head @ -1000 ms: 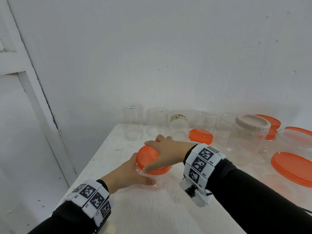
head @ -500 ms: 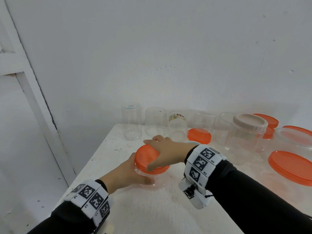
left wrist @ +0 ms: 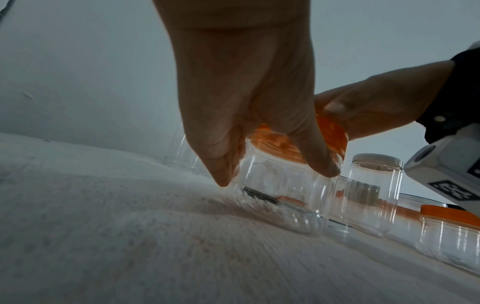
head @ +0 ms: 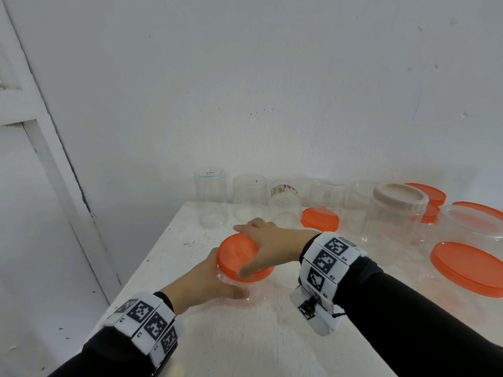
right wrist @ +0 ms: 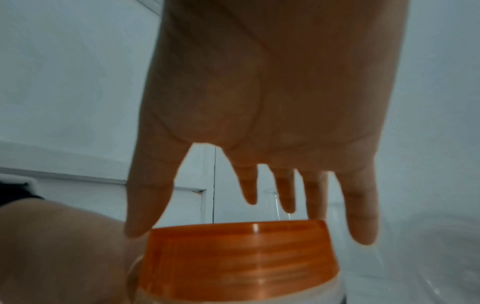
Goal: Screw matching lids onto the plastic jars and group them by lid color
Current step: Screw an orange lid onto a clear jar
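1. Left hand [head: 202, 281] wrapped round the clear jar [left wrist: 283, 193] at lower centre of the head view, thumb and fingers curled on the wall, probably to stop the body turning.
2. Right hand [head: 269, 247] draped over the orange lid [head: 239, 253], thumb on the near rim and fingers [right wrist: 361, 216] hanging down past the far rim, loosely spread rather than clenched; looks like a grip being reset between twists, though cannot tell how firmly it presses.
3. Lid seated on the jar's mouth, threads showing through the plastic in the left wrist view; jar tipped slightly off its base there, likely from the bracing. Judged mid-screwing, tightness unknown.
4. Just right of centre, a loose orange lid [head: 320, 219] lying flat, near the back row.
5. Along the wall at mid-frame, empty clear jars [head: 211, 201] in a row, uncapped and waiting.
6. Right of centre, a beige-lidded jar [head: 394, 213] standing apart from the orange pieces, perhaps the start of another colour group.
7. Right edge of the frame, a large orange lid [head: 468, 268] lying on the white table [head: 245, 344].
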A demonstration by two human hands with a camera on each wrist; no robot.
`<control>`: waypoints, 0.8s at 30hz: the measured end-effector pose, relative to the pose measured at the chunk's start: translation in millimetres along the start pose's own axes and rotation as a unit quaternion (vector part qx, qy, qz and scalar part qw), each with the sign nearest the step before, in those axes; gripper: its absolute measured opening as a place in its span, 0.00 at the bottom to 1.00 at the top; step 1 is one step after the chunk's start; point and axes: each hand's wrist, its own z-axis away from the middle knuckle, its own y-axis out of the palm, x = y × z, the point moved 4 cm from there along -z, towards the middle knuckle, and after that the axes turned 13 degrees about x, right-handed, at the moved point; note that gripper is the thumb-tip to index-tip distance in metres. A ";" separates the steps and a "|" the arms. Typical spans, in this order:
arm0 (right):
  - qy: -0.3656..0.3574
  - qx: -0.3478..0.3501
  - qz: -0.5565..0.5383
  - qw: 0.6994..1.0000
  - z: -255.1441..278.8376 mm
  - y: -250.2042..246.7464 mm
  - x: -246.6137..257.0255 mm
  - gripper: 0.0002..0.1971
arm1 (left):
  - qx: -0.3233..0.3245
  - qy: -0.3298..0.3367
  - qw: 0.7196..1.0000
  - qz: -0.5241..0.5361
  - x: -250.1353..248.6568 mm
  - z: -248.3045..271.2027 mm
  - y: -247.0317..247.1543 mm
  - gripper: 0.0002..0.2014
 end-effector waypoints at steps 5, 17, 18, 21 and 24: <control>-0.016 -0.008 -0.021 1.000 -0.6 -1.8 -1.4 0.47 | 0.005 0.001 1.000 -0.002 0.0 -0.5 0.3 0.54; -0.028 -0.008 -0.025 0.999 -2.0 4.6 4.4 0.47 | 0.002 -0.004 1.000 0.000 0.3 -0.3 0.4 0.54; -0.034 0.000 -0.020 0.999 -2.1 3.7 4.0 0.46 | 0.002 -0.005 1.000 -0.002 0.3 -0.5 0.5 0.53; -0.026 -0.001 -0.005 1.000 -2.8 2.9 2.1 0.45 | 0.002 -0.006 1.000 -0.004 -0.2 -0.4 0.9 0.53; 0.009 -0.027 0.007 1.000 -4.8 6.9 4.5 0.47 | 0.003 -0.006 1.000 -0.006 0.0 -0.5 1.0 0.53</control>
